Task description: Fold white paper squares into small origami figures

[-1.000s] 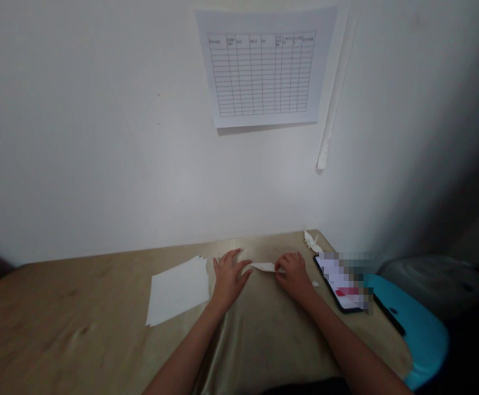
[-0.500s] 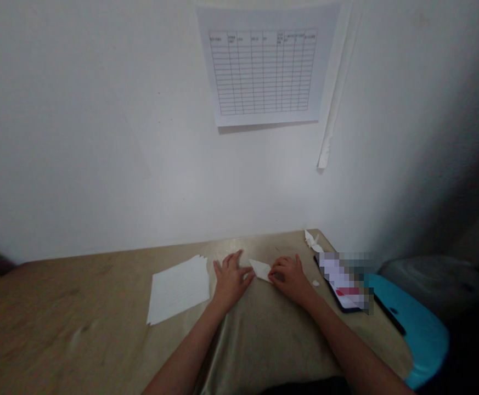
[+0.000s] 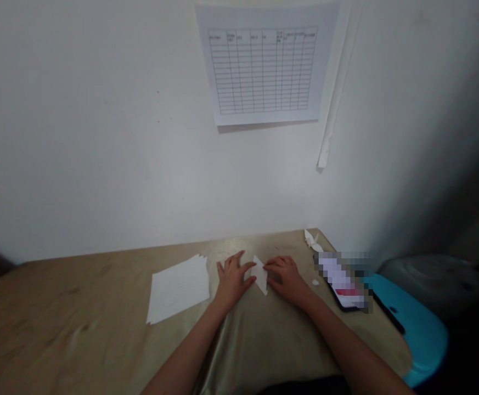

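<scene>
One pale wall (image 3: 99,137) fills the upper view, above a brown-covered table (image 3: 78,307) cut off by the lower frame edge. A printed grid sheet (image 3: 264,71) hangs on the wall, its lettering too small to read. Off the table's right side is a turquoise surface (image 3: 428,334), partly covered by the table; the greyish object (image 3: 432,280) behind it fades into shadow and is hard to make out. A stack of white paper (image 3: 179,291) lies left of the hands, and a phone (image 3: 338,285) lies at right, much of it pixelated.

The left hand (image 3: 233,280) has its thumb and forefinger set apart, both tips at the left edge of the folded paper (image 3: 260,274); the right hand (image 3: 286,277) has its fingertips at the right edge. I cannot tell whether either pinches it. The paper sits between the hands, over the table, its long axis running from near to far: one pointed end aims at the wall, slightly leftward, the other toward the person, slightly rightward. Fingertips hide parts of both edges.

Beyond the phone lies a small folded white shape (image 3: 313,241); nearer is a tiny white scrap (image 3: 315,282).
</scene>
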`<state>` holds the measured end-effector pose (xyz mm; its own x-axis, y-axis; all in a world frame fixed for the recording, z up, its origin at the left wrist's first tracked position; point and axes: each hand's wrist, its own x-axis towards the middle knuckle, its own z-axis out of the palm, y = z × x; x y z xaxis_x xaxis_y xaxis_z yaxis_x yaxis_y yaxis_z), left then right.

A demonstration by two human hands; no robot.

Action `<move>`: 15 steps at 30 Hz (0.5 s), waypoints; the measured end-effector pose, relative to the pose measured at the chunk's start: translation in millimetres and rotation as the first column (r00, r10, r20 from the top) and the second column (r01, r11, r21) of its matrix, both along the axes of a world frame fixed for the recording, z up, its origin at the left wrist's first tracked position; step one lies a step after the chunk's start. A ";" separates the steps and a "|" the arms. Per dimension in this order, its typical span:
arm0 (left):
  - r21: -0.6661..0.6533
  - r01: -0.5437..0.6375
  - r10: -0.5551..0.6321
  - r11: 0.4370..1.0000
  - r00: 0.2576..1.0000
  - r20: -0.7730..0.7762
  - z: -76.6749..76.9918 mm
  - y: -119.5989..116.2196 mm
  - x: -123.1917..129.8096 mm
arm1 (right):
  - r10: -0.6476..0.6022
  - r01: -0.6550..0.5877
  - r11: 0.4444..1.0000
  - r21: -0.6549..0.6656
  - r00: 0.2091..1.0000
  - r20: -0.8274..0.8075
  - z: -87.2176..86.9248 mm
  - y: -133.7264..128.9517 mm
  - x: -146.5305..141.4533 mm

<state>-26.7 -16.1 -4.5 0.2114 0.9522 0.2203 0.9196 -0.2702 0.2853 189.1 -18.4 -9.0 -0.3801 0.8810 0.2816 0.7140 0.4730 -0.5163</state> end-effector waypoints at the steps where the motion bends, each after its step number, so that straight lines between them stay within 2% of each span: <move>1: 0.000 0.020 -0.020 1.000 1.000 0.004 0.0 0.2 0.1 | 0.017 -0.017 1.000 -0.005 1.000 0.012 -0.1 -0.6 -0.4; 8: -0.036 0.149 -0.146 0.988 0.985 0.089 -2.6 4.1 -3.4 | 0.043 -0.038 0.998 -0.057 0.996 0.073 2.7 -6.2 -3.2; 15: -0.074 0.136 -0.119 0.988 0.972 0.201 -1.7 3.3 -3.2 | 0.019 -0.010 0.997 -0.081 0.994 0.111 5.6 -8.1 -5.0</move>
<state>-29.9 -12.8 -6.2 0.2937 0.9374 0.1871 0.8032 -0.3481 0.4834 184.1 -26.5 -3.4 -0.4182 0.8932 0.1652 0.7623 0.4440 -0.4709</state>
